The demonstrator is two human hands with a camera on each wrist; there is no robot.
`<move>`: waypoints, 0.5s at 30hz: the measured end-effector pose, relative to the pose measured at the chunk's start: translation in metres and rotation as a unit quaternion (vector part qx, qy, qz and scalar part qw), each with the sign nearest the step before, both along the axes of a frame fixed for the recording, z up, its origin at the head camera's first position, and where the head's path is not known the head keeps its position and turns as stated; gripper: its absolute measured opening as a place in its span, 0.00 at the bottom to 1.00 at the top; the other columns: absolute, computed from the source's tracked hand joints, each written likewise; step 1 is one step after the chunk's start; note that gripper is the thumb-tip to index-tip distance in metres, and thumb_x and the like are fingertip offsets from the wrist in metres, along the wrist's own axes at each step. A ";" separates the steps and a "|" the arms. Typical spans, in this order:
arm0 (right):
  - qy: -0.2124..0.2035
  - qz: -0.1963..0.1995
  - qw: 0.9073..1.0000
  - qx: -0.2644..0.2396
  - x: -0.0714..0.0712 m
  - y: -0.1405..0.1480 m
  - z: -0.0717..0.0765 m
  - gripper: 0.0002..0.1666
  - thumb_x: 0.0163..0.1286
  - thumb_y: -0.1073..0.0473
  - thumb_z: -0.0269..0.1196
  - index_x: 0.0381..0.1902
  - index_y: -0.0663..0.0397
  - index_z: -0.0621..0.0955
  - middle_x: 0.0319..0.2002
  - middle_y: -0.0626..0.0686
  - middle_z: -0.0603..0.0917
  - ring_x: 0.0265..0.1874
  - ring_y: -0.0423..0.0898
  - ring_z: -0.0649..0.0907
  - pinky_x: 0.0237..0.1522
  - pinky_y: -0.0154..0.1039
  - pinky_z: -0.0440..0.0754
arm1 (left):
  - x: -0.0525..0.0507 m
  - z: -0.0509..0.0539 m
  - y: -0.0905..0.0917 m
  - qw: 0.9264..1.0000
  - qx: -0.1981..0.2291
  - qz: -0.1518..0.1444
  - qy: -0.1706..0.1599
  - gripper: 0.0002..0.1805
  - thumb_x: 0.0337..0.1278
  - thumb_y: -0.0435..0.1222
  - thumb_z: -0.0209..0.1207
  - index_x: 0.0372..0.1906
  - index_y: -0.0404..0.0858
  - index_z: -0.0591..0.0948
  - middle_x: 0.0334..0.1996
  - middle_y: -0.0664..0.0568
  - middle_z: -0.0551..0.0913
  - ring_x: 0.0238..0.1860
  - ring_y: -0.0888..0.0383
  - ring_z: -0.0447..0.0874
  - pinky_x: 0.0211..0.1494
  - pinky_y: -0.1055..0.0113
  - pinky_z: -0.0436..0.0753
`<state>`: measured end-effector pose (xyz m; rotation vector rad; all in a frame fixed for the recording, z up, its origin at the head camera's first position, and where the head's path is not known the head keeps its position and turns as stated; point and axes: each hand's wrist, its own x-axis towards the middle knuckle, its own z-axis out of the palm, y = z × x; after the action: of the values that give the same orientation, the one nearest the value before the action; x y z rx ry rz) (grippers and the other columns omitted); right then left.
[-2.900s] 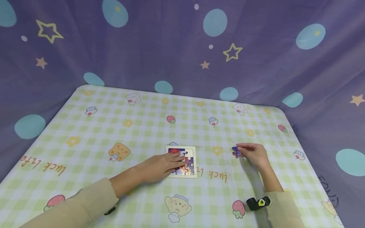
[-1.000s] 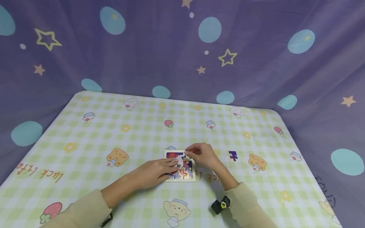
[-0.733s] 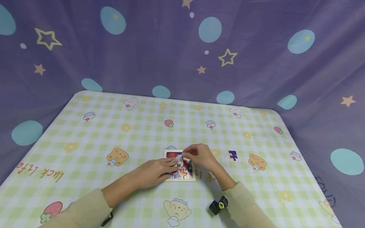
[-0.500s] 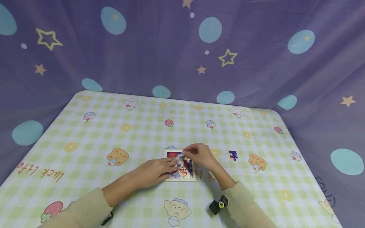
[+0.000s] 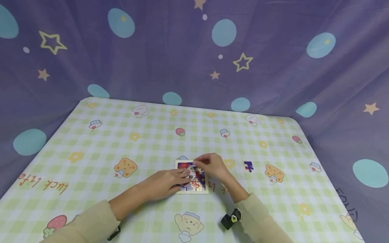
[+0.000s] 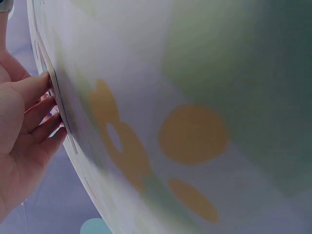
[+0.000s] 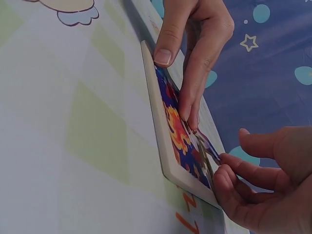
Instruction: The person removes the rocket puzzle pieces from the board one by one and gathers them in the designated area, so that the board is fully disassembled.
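Observation:
A square jigsaw puzzle in a pale frame [image 5: 207, 187] lies on the table, showing blue, red and yellow picture pieces. Across its left side rests my left hand [image 5: 164, 184], fingers extended over the pieces and thumb by the near edge. My right hand [image 5: 214, 167] is at the far right part of the frame, its fingertips on a puzzle piece [image 7: 209, 146] that sits tilted up from the board in the right wrist view. Much of this piece is hidden by the fingers in the head view. To the right, a loose puzzle piece [image 5: 248, 166] lies on the cloth.
A green-and-white checked tablecloth [image 5: 158, 141] with printed cartoon figures covers the table. Behind it hangs a purple curtain [image 5: 170, 50] with stars and ovals. A small black device [image 5: 231, 219] is strapped at the right wrist.
My right hand has brought a puzzle piece from the right over to the frame, then shifted slightly left there. My left hand stays on the puzzle.

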<state>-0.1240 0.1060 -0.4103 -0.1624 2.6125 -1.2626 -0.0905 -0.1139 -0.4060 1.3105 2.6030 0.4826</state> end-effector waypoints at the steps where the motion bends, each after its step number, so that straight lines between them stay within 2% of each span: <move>1: 0.001 -0.002 1.000 0.000 0.000 0.000 0.000 0.14 0.66 0.52 0.64 0.39 0.56 0.87 0.34 0.53 0.89 0.29 0.39 0.83 0.31 0.29 0.81 | 0.000 0.000 0.000 1.000 -0.001 -0.001 0.000 0.21 0.66 0.38 0.55 0.62 0.44 0.77 0.66 0.48 0.73 0.69 0.48 0.70 0.68 0.52 0.74; 10: -0.006 0.008 0.999 -0.037 -0.001 -0.002 -0.001 0.07 0.63 0.59 0.66 0.35 0.58 0.85 0.28 0.54 0.88 0.22 0.39 0.83 0.27 0.29 0.81 | -0.001 0.000 0.001 1.000 -0.006 0.002 -0.005 0.21 0.66 0.38 0.55 0.63 0.45 0.76 0.66 0.48 0.73 0.69 0.49 0.71 0.68 0.52 0.75; 15: 0.002 0.010 0.999 -0.034 -0.003 -0.005 -0.002 0.06 0.61 0.61 0.68 0.33 0.59 0.85 0.26 0.54 0.87 0.21 0.37 0.81 0.25 0.29 0.80 | -0.001 0.000 0.001 1.000 -0.010 0.003 -0.005 0.21 0.66 0.38 0.55 0.63 0.46 0.76 0.66 0.48 0.73 0.69 0.49 0.71 0.67 0.52 0.75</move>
<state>-0.1268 0.1011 -0.4125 -0.2029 2.5652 -1.3463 -0.0919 -0.1128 -0.4058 1.2921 2.5965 0.4616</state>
